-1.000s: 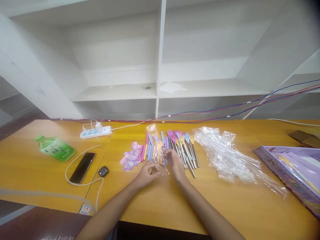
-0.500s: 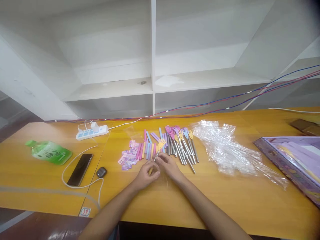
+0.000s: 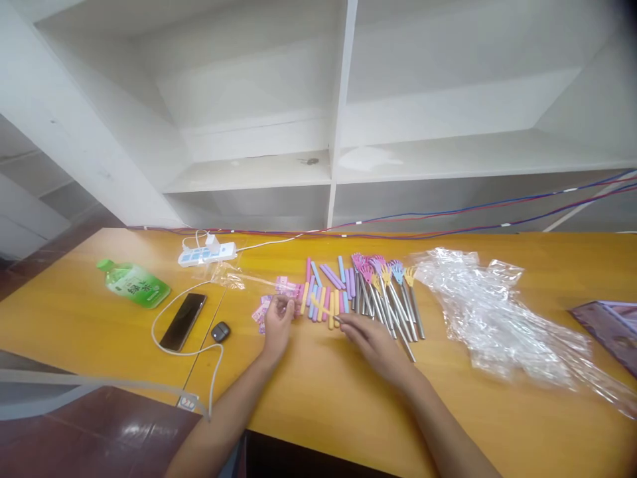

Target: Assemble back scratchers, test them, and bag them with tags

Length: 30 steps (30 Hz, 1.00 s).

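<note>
My left hand (image 3: pixel 279 322) is closed on the end of a narrow clear plastic bag (image 3: pixel 231 273), which stretches away to the upper left. My right hand (image 3: pixel 371 342) pinches a small back scratcher by its metal part. Its yellow handle (image 3: pixel 322 308) points up and left toward the bag; its head is hidden by my fingers. Pink and purple printed cards (image 3: pixel 262 312) lie beside my left hand. Between and beyond my hands are several coloured handle tubes (image 3: pixel 321 304). Back scratchers with metal rods and hand-shaped heads (image 3: pixel 385 272) are piled near my right hand.
A heap of clear plastic bags (image 3: pixel 488 312) lies on the right, with a purple box (image 3: pixel 604 332) past it. On the left are a green bottle (image 3: pixel 137 284), a phone (image 3: pixel 184 322), an earbud case (image 3: pixel 220 331), a white cable and a power strip (image 3: pixel 206 253). Shelving stands behind.
My hands have moved apart. The left now holds a clear bag; the right keeps the back scratcher, its yellow handle now pointing left. The view has shifted leftward.
</note>
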Each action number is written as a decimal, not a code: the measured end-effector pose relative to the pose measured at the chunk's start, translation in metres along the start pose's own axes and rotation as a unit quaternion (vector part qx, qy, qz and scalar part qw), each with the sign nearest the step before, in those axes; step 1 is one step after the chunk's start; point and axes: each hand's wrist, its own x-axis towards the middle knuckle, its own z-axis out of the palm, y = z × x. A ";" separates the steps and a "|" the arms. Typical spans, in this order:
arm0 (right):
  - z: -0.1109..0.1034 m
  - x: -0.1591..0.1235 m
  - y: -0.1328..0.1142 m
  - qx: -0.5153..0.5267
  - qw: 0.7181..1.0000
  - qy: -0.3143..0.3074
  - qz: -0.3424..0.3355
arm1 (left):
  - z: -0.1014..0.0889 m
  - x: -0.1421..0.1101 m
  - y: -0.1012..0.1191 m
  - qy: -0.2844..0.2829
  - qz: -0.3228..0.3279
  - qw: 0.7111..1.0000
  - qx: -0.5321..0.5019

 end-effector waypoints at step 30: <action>-0.009 0.004 0.008 -0.174 0.984 -0.040 -0.001 | 0.010 -0.003 0.013 -0.066 -0.105 0.986 -0.112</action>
